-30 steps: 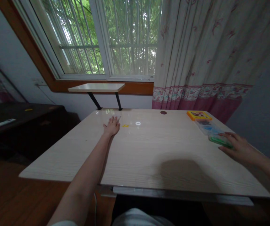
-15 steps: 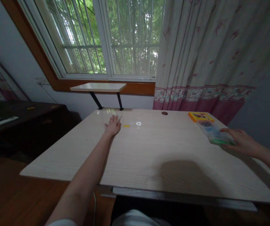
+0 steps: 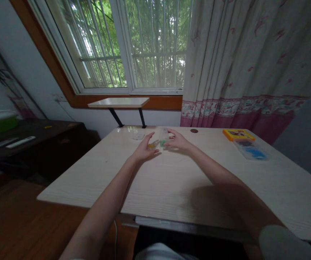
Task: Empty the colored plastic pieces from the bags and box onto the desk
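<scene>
While both arms stretch out over the pale wooden desk (image 3: 171, 180), the two hands meet near its far edge, just in front of the small shelf (image 3: 119, 102) under the window (image 3: 133, 43). The left hand (image 3: 144, 149) is half curled, thumb and fingers closing toward a small yellow piece (image 3: 151, 146) that lies on the desk. The right hand (image 3: 177, 141) holds a clear plastic case (image 3: 163, 137) with a bit of green showing at its lower edge, pinched between thumb and fingers and touching or nearly touching the left fingertips. Whether the left hand already grips the yellow piece cannot be told; blur hides the contact.

As a judgement, the step in hand is bringing case and piece together. The next move calls for a steady hold on the case and a fine pinch on the piece.

Well to the right of the hands lie a yellow box (image 3: 238, 134) and, just nearer, a clear tray with blue pieces (image 3: 251, 150).
</scene>
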Demonstrator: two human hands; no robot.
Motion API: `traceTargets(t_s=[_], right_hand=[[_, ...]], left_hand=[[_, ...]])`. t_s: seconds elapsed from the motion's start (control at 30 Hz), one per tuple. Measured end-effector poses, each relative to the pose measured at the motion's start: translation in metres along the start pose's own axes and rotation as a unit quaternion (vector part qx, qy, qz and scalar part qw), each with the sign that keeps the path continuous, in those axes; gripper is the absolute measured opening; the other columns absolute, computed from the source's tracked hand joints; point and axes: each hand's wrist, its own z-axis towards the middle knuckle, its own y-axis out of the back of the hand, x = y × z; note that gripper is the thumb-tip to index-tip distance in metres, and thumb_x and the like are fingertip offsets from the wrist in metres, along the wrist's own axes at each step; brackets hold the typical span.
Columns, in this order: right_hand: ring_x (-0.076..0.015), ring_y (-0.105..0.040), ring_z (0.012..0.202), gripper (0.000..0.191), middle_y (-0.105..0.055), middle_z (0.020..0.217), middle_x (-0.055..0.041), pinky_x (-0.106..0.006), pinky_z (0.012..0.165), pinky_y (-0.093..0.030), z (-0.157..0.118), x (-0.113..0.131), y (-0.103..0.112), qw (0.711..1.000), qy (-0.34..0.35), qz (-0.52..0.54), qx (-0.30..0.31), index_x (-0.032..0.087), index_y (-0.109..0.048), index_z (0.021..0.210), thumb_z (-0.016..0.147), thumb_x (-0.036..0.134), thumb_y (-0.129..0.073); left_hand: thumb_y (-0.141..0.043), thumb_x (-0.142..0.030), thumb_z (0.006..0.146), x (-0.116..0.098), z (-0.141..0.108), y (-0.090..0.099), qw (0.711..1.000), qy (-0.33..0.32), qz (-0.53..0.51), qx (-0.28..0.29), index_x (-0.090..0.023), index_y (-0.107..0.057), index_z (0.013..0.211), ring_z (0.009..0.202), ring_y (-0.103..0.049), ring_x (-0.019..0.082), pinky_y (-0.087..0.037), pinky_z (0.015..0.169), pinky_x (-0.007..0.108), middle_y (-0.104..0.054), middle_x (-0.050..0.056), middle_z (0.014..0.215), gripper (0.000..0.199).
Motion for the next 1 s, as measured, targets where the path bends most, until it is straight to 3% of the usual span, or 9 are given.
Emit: traceTargets(t_s=[0.07,0.13,0.27,0.4,0.6,1.0], right_hand=[[-0.0168,-0.059,0.094,0.080,-0.052,0.122,-0.0112,-0.032,0.081,-0.050,0.017,-0.009,-0.028,0.999,0.000,0.030,0.011,0.018,-0.044,0.126,0.052,0.019,-0.075],[-0.0144,-0.061,0.088,0.077,-0.055,0.118,-0.0102,-0.029,0.077,-0.051,0.024,-0.018,-0.049,0.999,-0.002,0.042,-0.016,0.018,-0.043,0.128,0.056,0.017,-0.072],[-0.0125,-0.062,0.076,0.045,-0.066,0.090,-0.0040,-0.025,0.071,-0.049,0.015,-0.034,-0.069,0.995,0.008,-0.048,-0.088,0.017,-0.056,0.114,0.069,0.019,-0.061],[-0.0134,-0.062,0.073,0.034,-0.067,0.079,-0.0004,-0.023,0.069,-0.047,-0.001,-0.039,-0.073,0.978,0.022,-0.177,-0.106,0.019,-0.060,0.106,0.072,0.018,-0.057],[-0.0139,-0.062,0.070,0.031,-0.066,0.074,0.0003,-0.020,0.063,-0.045,-0.006,-0.033,-0.073,0.962,0.017,-0.254,-0.094,0.021,-0.061,0.104,0.073,0.018,-0.056],[-0.0184,-0.061,0.080,0.052,-0.067,0.088,-0.0040,-0.025,0.073,-0.044,-0.005,-0.031,-0.074,0.943,0.005,-0.329,-0.051,0.023,-0.043,0.129,0.077,0.020,-0.053]], left_hand=[[-0.070,-0.027,0.063,0.005,0.001,0.000,1.000,0.015,-0.008,-0.024,-0.020,-0.030,0.132,0.117,-0.045,0.027,-0.039,0.096,0.045,-0.043,0.014,0.130,0.080],[-0.069,-0.026,0.064,0.013,0.002,0.001,0.998,0.034,0.003,-0.054,-0.018,-0.032,0.129,0.115,-0.047,0.027,-0.041,0.093,0.044,-0.046,0.014,0.126,0.076],[-0.068,-0.028,0.063,0.025,0.003,0.004,0.995,0.048,0.055,-0.064,-0.016,-0.033,0.125,0.113,-0.048,0.027,-0.041,0.092,0.043,-0.047,0.015,0.124,0.073],[-0.066,-0.030,0.063,0.021,0.001,0.005,0.994,0.045,0.096,-0.026,-0.013,-0.035,0.123,0.108,-0.051,0.027,-0.042,0.091,0.041,-0.050,0.016,0.118,0.070],[-0.063,-0.029,0.062,0.010,0.000,0.003,0.990,0.070,0.122,-0.025,-0.012,-0.035,0.125,0.102,-0.055,0.027,-0.044,0.087,0.040,-0.053,0.015,0.115,0.071],[-0.065,-0.034,0.062,0.007,0.002,0.005,0.992,0.071,0.096,-0.030,-0.016,-0.038,0.119,0.092,-0.059,0.024,-0.046,0.080,0.034,-0.059,0.010,0.102,0.066]])
